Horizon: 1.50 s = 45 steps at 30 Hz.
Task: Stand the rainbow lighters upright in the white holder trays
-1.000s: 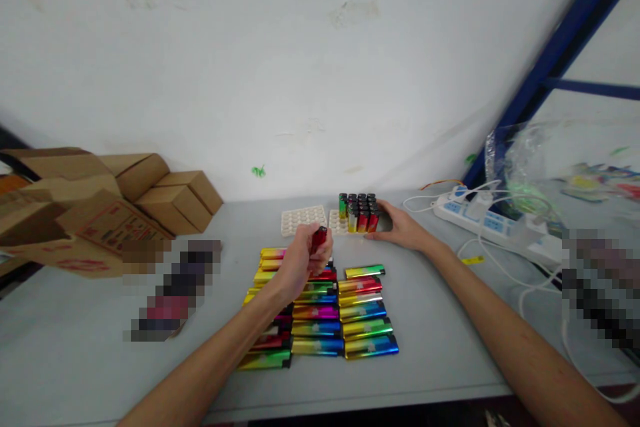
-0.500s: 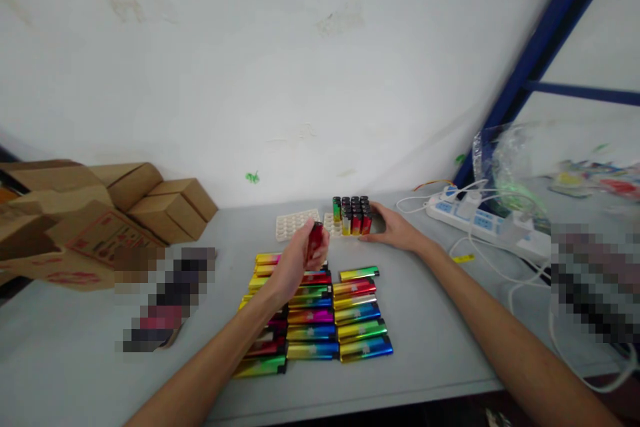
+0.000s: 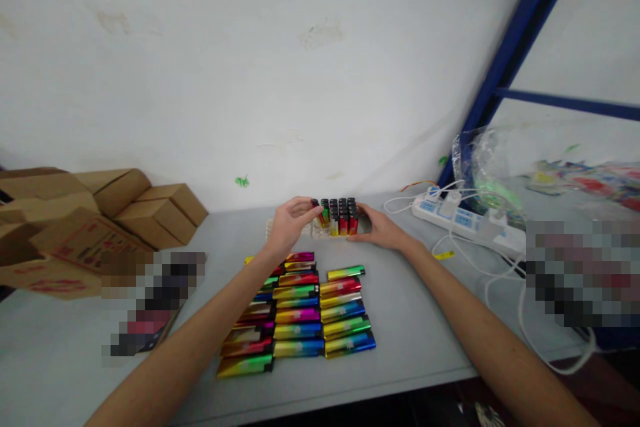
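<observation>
Red lighter tips a bit, pinched in the left hand, just beside the left end of the standing lighters in a pale tray. The right hand curls around their other end, thumb in front; I cannot tell if it squeezes. Closer, shiny flat lighters lie in three columns on the gray surface. Brown cardboard boxes sit left; a white power strip lies right.

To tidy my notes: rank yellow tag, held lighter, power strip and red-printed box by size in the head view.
Red-printed box
Power strip
Held lighter, yellow tag: too alike to rank, lighter partly hidden
</observation>
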Motion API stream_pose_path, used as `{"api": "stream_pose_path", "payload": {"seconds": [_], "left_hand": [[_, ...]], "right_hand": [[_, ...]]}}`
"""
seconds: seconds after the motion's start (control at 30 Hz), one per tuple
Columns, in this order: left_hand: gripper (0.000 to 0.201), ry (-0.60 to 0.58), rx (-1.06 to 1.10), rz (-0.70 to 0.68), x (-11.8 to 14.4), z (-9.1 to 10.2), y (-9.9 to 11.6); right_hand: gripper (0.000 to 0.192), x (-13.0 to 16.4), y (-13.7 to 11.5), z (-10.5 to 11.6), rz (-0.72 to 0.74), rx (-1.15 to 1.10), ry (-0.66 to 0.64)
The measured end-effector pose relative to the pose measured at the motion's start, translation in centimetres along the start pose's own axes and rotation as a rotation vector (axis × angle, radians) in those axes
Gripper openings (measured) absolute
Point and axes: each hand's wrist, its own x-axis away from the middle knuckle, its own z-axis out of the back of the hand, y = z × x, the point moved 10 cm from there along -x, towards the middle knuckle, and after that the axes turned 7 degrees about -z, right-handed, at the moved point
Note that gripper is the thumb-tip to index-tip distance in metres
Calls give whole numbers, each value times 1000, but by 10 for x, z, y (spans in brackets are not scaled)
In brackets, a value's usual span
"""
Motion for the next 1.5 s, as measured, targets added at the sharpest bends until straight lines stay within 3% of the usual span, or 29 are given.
{"api": "stream_pose_path", "payload": {"seconds": [0.13, 0.27, 0.73, 0.97, 1.1, 1.2, 1.27, 1.37, 1.5], "left_hand": [[33, -5, -280, -140, -7, 0, 3], [31, -23, -382, -151, -9, -1, -1], [23, -184, -535, -141, -19, -18, 2], [18, -208, -534, -118, -15, -25, -2], [25, -195, -559, -106, -8, -15, 9], [26, -167, -720, -204, 11, -9, 31], [21, -309, -809, -290, 33, -26, 38], [23, -618, -846, -340, 68, -63, 31], [29, -792, -868, -301, 84, -88, 16]], "right_hand": [[85, 0, 2, 0, -8, 8, 8], [85, -1, 3, 0, 0, -1, 6], [85, 0, 1, 0, -1, -4, 8], [87, -1, 4, 1, 7, 27, 12], [87, -1, 4, 1, 28, 23, 14], [87, -1, 4, 1, 34, 27, 16], [86, 0, 3, 0, 40, 26, 11], [88, -1, 3, 1, 31, 23, 15], [88, -1, 5, 1, 4, 32, 23]]}}
